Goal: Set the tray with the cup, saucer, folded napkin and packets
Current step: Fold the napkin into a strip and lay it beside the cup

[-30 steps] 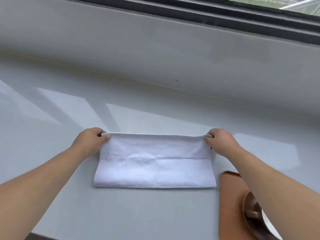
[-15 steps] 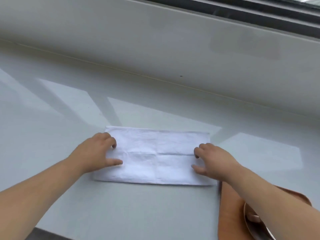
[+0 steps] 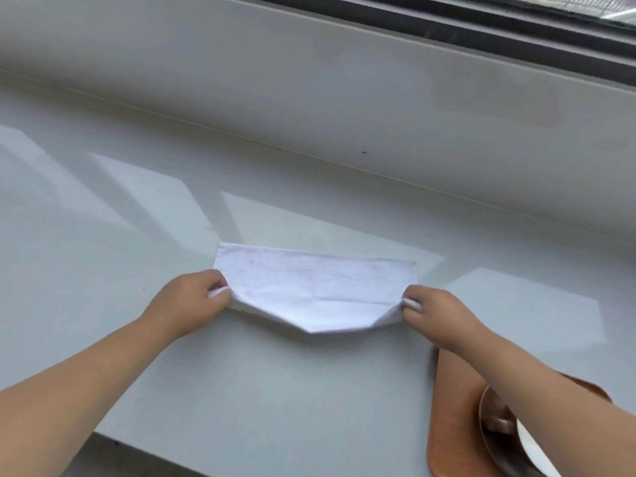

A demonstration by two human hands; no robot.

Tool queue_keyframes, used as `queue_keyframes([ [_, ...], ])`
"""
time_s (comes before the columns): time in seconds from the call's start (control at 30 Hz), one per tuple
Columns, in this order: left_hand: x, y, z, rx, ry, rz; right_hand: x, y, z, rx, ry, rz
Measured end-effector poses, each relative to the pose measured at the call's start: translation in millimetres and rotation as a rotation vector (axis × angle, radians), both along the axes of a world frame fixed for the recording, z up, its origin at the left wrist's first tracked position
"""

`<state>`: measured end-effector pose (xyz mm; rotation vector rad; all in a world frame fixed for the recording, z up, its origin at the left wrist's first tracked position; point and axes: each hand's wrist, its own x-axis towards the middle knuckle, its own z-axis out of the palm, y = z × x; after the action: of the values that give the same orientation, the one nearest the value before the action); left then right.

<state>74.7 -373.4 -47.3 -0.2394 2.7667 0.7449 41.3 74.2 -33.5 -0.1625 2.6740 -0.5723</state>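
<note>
A white napkin [image 3: 315, 287] lies on a pale grey counter [image 3: 103, 253], folded into a long band with its far edge flat on the surface. The left hand [image 3: 192, 299] pinches the near-left corner of the napkin between thumb and fingers, and the right hand [image 3: 435, 313] pinches the near-right corner in the same way. Both corners are raised off the counter, so the near edge sags between them into a shallow point that touches the surface close to the middle. Faint crease lines cross the upper face of the cloth.

A brown tray [image 3: 451, 407] sits at the lower right, just beside the right forearm and partly covered by it; its rounded near-left corner reaches the front edge of the counter. On the tray rests a saucer [image 3: 488, 413] with a thin rim, largely hidden by the arm and cut off by the picture edge. The napkin lies apart from the tray, on the bare counter to its left and farther back. A low grey wall [image 3: 309, 80] rises behind the counter, topped by a dark window frame [image 3: 481, 18].
</note>
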Motion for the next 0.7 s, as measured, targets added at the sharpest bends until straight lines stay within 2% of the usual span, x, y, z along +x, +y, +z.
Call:
queue_keyframes([
  [0.1, -31.7, -1.1, 1.2, 0.185, -0.113, 0.178, -32.0, 1.3, 1.7, -0.104, -0.107, -0.235],
  [0.2, -49.6, -5.8, 1.9, 0.262, -0.271, 0.165, -58.0, 4.9, -3.5, -0.110, -0.183, -0.345],
  [0.27, -58.3, -10.6, -3.2, 0.273, -0.268, 0.140, -69.8, 6.6, -8.4, -0.100, -0.207, -0.367],
  [0.37, -68.7, -15.9, -13.2, 0.318, -0.211, 0.217, -81.1, 6.2, -15.0, -0.107, -0.236, -0.381],
  [0.6, -78.1, -28.0, -25.7, 0.218, -0.130, 0.223, -93.2, -4.0, -18.2, -0.019, -0.223, -0.328],
  [0.7, -74.2, -29.1, -27.5, 0.048, -0.086, 0.198, -88.8, -9.1, -20.9, 0.118, -0.106, -0.280],
])
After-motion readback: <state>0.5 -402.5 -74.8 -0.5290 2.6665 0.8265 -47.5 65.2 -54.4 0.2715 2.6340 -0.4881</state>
